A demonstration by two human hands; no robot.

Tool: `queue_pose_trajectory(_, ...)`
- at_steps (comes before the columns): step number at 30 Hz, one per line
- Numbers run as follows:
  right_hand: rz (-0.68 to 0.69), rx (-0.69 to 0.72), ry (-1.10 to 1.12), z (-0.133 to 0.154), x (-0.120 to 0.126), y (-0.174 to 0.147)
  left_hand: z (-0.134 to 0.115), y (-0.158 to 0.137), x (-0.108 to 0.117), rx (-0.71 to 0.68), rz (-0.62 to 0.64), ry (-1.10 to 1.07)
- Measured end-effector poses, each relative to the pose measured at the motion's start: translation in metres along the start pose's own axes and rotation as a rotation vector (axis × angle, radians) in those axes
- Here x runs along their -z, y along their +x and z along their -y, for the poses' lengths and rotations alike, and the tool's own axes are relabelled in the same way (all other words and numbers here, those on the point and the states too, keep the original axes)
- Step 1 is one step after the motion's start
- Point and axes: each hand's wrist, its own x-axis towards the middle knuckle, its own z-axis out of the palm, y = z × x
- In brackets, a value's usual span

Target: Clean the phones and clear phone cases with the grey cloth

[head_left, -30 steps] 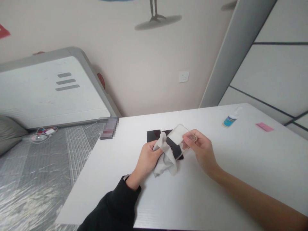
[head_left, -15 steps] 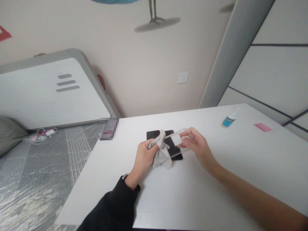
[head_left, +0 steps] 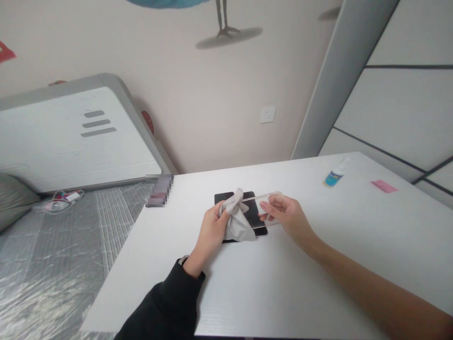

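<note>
My left hand (head_left: 213, 223) is closed around a light grey cloth (head_left: 239, 227), bunched up at its top and hanging loose below. The cloth is wrapped over the left end of a clear phone case (head_left: 258, 200). At the case's right end, the bent fingers and thumb of my right hand (head_left: 288, 216) grip it. Underneath both lies a flat black tablet-like device (head_left: 262, 232) on the white table (head_left: 269, 288), partly covered by the cloth and the case. Whether the case touches the device I cannot tell.
A small white spray bottle (head_left: 333, 178) with a blue label stands at the back right, a pink flat packet (head_left: 384, 186) beside it. At the table's left back corner lies a blurred-out item (head_left: 159, 190). A wall with a socket (head_left: 268, 114) rises behind.
The fingers of my right hand have curled further in on the case. The cloth's lower part has shifted up a little, in my left hand's continued hold.
</note>
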Motion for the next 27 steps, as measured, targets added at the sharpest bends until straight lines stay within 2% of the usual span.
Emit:
queue_pose_trajectory(3, -0.029, 0.019, 0.022, 0.001, 0.001, -0.001, 0.001, -0.002, -0.001, -0.022, 0.043, -0.055)
queue_pose_trajectory(8, -0.021, -0.001, 0.104, 0.001, 0.000, -0.002, 0.003, -0.006, 0.000, 0.038, 0.212, -0.216)
queue_pose_trajectory(15, 0.179, -0.064, 0.124, -0.006, -0.011, -0.007, 0.009, -0.002, 0.002, 0.068, 0.042, -0.085)
queue_pose_trajectory(18, 0.212, -0.066, 0.115, -0.007, -0.011, -0.006, 0.010, -0.001, 0.002, 0.029, -0.008, -0.057)
queue_pose_trajectory(24, 0.080, -0.061, 0.098, 0.000, -0.004, 0.000, 0.008, -0.001, 0.000, -0.070, 0.048, -0.053)
queue_pose_trajectory(27, 0.033, -0.044, 0.081, 0.002, -0.003, 0.000, 0.007, -0.001, 0.000, -0.101, 0.030, -0.066)
